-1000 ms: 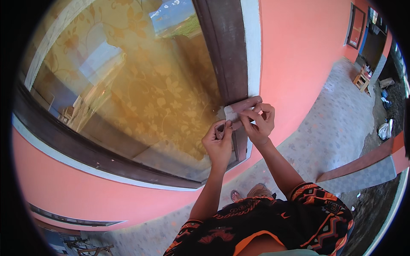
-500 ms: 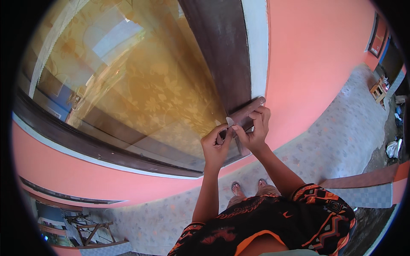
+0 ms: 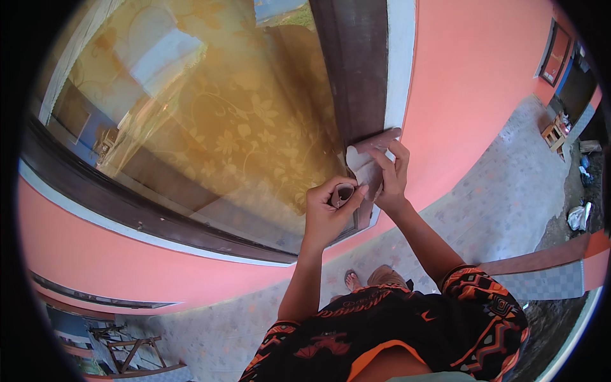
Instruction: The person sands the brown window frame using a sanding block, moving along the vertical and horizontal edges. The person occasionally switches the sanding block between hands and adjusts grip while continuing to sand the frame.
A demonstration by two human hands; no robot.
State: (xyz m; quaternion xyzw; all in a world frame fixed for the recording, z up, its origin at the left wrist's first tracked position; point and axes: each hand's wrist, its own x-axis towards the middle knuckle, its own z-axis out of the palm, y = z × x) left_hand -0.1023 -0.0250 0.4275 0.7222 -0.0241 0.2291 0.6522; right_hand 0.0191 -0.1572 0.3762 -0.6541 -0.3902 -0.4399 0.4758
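A brown sheet [image 3: 366, 173] with a pale side, rolled up at both ends, hangs between my hands in front of the window's lower right corner; it resembles sandpaper. My left hand [image 3: 323, 209] is closed round one roll, whose hollow end faces up. The left thumb presses on the pale stretch between the rolls. At the other end, my right hand [image 3: 393, 178] grips the sheet by its right side, fingers curled over it below the upper roll. Just behind the sheet is the dark brown window frame [image 3: 356, 76].
Left of my hands is a glass pane [image 3: 242, 127] with a yellow floral curtain behind it. A pink wall [image 3: 471, 83] surrounds the window. Below runs a patterned floor [image 3: 471, 216], with a wooden stool [image 3: 555, 135] far right and a wooden rack [image 3: 137, 353] lower left.
The sheet is opened wider between my hands, showing more of its pale side. The upper roll sits farther from the left hand's roll. My view has shifted slightly.
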